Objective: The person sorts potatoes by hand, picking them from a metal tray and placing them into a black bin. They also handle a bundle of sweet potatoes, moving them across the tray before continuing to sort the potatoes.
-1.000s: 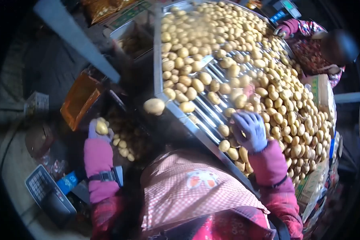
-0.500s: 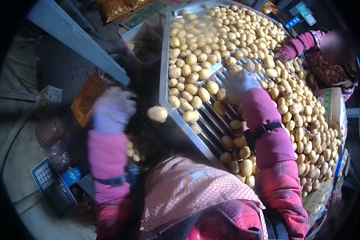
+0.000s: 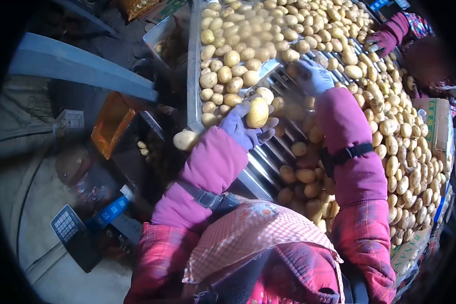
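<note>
A potato packing shed, by the look of it.
Potatoes (image 3: pixel 403 185) lie heaped by the hundred from twelve o'clock round to four, on a metal roller table (image 3: pixel 265 164) with its rollers bare near the centre; a second person (image 3: pixel 415 24) in work sleeves and gloves stands across it at two. Printed cartons (image 3: pixel 430 119) sit at three and four, a keypad (image 3: pixel 66 225), probably a scale's, at eight, a heavy beam (image 3: pixel 81 68) at ten, and a bin (image 3: pixel 158 29) at eleven.
</note>
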Demonstrator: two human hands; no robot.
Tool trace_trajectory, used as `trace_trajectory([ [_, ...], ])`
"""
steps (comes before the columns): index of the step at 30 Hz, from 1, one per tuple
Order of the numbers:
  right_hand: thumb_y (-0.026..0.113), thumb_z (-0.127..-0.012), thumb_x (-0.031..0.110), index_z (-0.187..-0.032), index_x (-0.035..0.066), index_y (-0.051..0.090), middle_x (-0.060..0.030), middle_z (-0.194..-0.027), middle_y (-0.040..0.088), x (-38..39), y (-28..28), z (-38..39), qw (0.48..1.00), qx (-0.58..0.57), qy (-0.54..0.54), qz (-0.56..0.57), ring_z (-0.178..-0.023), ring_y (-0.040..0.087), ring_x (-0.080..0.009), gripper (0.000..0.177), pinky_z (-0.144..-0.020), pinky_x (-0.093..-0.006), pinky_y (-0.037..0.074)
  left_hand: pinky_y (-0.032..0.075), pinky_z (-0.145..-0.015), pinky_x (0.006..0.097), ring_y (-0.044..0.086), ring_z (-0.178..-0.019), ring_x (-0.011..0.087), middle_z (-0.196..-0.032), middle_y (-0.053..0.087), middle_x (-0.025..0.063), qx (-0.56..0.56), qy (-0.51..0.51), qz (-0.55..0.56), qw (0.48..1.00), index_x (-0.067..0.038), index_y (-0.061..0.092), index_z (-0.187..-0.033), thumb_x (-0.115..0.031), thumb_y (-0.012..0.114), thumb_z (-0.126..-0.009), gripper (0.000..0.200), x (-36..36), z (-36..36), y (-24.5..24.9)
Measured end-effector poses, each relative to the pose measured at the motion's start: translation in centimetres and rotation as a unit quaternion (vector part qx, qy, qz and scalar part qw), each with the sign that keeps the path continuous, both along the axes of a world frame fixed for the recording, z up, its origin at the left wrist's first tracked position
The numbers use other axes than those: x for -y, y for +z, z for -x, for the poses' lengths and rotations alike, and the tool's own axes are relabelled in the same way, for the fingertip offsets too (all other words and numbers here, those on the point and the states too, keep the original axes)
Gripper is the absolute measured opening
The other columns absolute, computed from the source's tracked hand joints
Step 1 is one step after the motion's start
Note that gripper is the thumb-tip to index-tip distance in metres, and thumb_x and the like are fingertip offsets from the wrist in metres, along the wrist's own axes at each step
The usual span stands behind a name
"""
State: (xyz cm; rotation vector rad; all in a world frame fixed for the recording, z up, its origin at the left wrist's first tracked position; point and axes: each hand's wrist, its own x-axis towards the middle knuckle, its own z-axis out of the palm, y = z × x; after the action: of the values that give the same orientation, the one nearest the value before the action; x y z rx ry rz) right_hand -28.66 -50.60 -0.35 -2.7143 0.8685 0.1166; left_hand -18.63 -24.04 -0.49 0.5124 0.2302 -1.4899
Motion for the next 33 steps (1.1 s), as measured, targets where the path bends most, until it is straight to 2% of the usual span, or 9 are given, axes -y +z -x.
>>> trace_trajectory([
  [2,0.064,-0.078,0.025,-0.119,0.021,0.058,-0.0115,-0.117,0.056,-0.5,-3.6,-0.1,0.975,0.127,0.057,0.176,-0.109,0.055,-0.0339,0.042,-0.089,-0.047,0.046,0.056,-0.078,0.046,0.062,-0.102,0.033,-0.118,0.062,0.0131,-0.006,0.014,-0.019,1.0,-0.014,0.053,-0.128,-0.036,0.057,-0.09,0.044,0.1,0.3,0.2],
  [6,0.068,-0.077,0.03,-0.118,0.019,0.057,-0.0117,-0.114,0.058,-1.0,-2.1,-1.1,0.972,0.027,0.027,0.232,-0.105,0.057,-0.0341,0.044,-0.09,-0.0486,0.044,0.056,-0.078,0.0443,0.064,-0.101,0.0325,-0.115,0.063,0.0159,-0.024,-0.009,-0.002,1.0,-0.01,0.053,-0.128,-0.036,0.058,-0.09,0.046,0.0,-0.6,-1.2],
  [8,0.068,-0.082,0.036,-0.116,0.014,0.06,-0.0109,-0.102,0.064,-1.4,0.1,-1.2,0.987,-0.009,0.012,0.159,-0.098,0.061,-0.0293,0.041,-0.088,-0.0434,0.046,0.055,-0.079,0.0471,0.064,-0.098,0.0335,-0.112,0.064,0.0172,0.036,-0.004,-0.043,0.998,-0.008,0.053,-0.126,-0.041,0.056,-0.09,0.049,0.2,-0.8,-1.4],
  [12,0.057,-0.094,0.038,-0.126,0.007,0.057,-0.0072,-0.11,0.064,-4.8,4.3,0.8,0.921,0.179,0.014,-0.344,-0.099,0.059,-0.015,0.044,-0.087,-0.0301,0.048,0.044,-0.094,0.0617,0.045,-0.125,0.0393,-0.13,0.051,0.0228,-0.055,0.073,-0.057,0.994,-0.01,0.048,-0.13,-0.056,0.049,-0.087,0.063,1.0,-0.1,0.4],
  [14,0.056,-0.096,0.033,-0.127,0.006,0.057,-0.0065,-0.112,0.063,-5.1,5.2,2.0,0.911,0.249,0.007,-0.328,-0.1,0.059,-0.0146,0.041,-0.088,-0.0286,0.048,0.045,-0.092,0.0617,0.051,-0.117,0.041,-0.133,0.048,0.022,-0.052,0.114,-0.058,0.99,-0.012,0.047,-0.131,-0.061,0.045,-0.087,0.066,0.8,0.0,1.5],
  [16,0.06,-0.093,0.035,-0.123,0.003,0.058,-0.0114,-0.106,0.066,-5.5,6.4,3.5,0.926,0.263,-0.115,-0.247,-0.099,0.061,-0.0175,0.044,-0.09,-0.031,0.047,0.052,-0.073,0.0408,0.059,-0.102,0.036,-0.129,0.053,0.0201,-0.173,0.028,0.044,0.984,-0.014,0.05,-0.129,-0.06,0.047,-0.088,0.062,0.0,-1.2,0.8],
  [18,0.059,-0.093,0.035,-0.122,0.004,0.059,-0.0121,-0.103,0.067,-6.1,6.7,5.6,0.942,0.216,-0.092,-0.239,-0.097,0.063,-0.0176,0.043,-0.088,-0.0311,0.048,0.053,-0.075,0.0424,0.06,-0.104,0.0339,-0.122,0.06,0.0146,-0.187,-0.012,0.067,0.98,-0.012,0.054,-0.124,-0.061,0.05,-0.087,0.061,-0.3,-1.7,-0.1],
  [26,0.058,-0.092,0.026,-0.117,0.003,0.06,-0.0135,-0.093,0.067,-18.3,7.0,8.9,0.934,0.164,0.059,-0.313,-0.085,0.066,-0.0231,0.034,-0.076,-0.034,0.051,0.052,-0.064,0.0324,0.061,-0.084,0.027,-0.112,0.06,0.0173,-0.014,0.068,0.002,0.998,-0.009,0.051,-0.127,-0.048,0.057,-0.089,0.055,-3.8,-0.3,4.3],
  [33,0.057,-0.094,0.02,-0.121,-0.002,0.057,-0.0102,-0.097,0.066,-23.0,6.2,11.4,0.906,0.095,-0.015,-0.412,-0.087,0.062,-0.0151,0.035,-0.08,-0.029,0.049,0.043,-0.048,0.0285,0.056,-0.058,0.0163,-0.099,0.064,0.0124,0.176,0.049,0.017,0.983,-0.008,0.052,-0.127,-0.047,0.054,-0.09,0.054,-17.6,-5.1,4.7],
])
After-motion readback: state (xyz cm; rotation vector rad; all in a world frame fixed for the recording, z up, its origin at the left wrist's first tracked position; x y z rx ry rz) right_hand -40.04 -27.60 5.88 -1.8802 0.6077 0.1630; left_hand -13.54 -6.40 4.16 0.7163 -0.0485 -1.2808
